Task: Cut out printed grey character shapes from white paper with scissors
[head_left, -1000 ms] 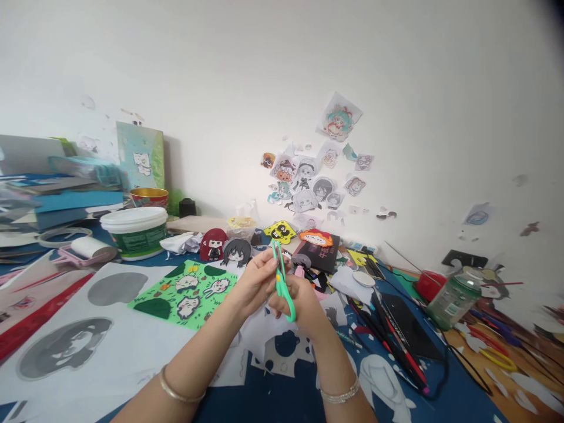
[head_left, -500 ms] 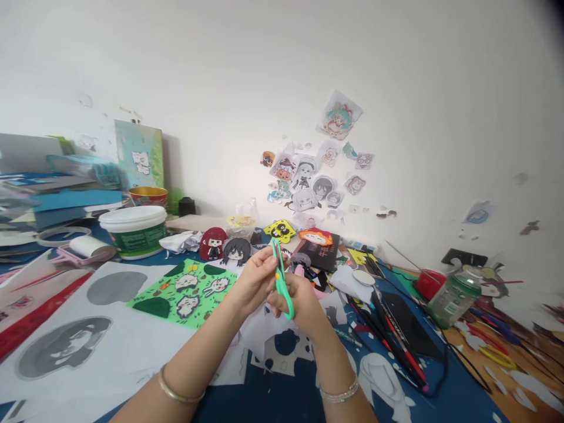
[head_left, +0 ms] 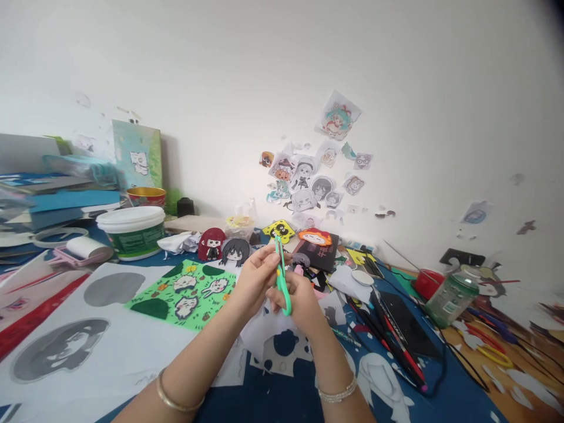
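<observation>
Cluttered tabletop (head_left: 268,405), green scissors (head_left: 283,288) held above it

From here I see a white sheet (head_left: 145,343) on the left, a green card (head_left: 205,302) at its right edge. My right grip (head_left: 303,299) is wrapped around the scissors' handles; my left grip (head_left: 254,281) has its fingertips by the blades, holding what I cannot tell. I judge the scissors light, stiff, slightly slick: best held by the loops.

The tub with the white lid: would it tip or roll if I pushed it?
The tub would probably slide rather than tip or roll: it stands upright and looks wider than tall. Its smooth-looking side may be slippery to grip. It could be heavy if full, but the white lid hides any contents.
</observation>
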`<state>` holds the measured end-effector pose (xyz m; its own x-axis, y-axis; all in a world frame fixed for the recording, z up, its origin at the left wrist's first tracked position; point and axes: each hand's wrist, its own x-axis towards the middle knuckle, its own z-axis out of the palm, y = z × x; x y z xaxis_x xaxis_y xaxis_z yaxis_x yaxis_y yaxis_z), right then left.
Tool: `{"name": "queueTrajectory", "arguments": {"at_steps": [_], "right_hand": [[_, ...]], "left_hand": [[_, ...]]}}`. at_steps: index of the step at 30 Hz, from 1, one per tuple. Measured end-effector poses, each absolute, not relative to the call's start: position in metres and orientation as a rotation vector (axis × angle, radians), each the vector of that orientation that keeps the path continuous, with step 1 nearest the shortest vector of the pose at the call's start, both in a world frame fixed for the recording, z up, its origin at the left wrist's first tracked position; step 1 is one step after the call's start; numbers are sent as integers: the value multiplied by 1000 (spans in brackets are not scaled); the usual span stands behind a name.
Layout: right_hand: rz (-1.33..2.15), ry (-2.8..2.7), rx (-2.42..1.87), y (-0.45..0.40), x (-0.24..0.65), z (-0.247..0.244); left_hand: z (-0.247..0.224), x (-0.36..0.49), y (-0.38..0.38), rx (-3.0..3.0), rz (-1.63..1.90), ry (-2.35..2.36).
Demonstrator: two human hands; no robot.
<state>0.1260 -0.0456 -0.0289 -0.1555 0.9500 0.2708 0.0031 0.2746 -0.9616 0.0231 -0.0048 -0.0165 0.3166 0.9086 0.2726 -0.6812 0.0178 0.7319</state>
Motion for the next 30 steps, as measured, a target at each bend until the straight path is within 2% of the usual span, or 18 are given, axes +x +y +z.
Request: {"name": "queueTrajectory", "arguments": {"at_steps": [7,17,22,26,30], "right_hand": [[1073,-1429,-965,-46,124,-26],[1150,-1388,-881,-44,123,-30],[1145,-1418,-840,-48,123,-26],[986,-1343,-941,-47,124,-24],[663,-1206,-998,-40,129,-27]], "left_hand": [[-19,24,-11,1074,1296,398],[-14,26,-14,932,1264,438],[-14,23,-12,1198,1440,634],[-13,19,-8,1514,1598,801],[-13,18,-7,1716,1457,722]]}}
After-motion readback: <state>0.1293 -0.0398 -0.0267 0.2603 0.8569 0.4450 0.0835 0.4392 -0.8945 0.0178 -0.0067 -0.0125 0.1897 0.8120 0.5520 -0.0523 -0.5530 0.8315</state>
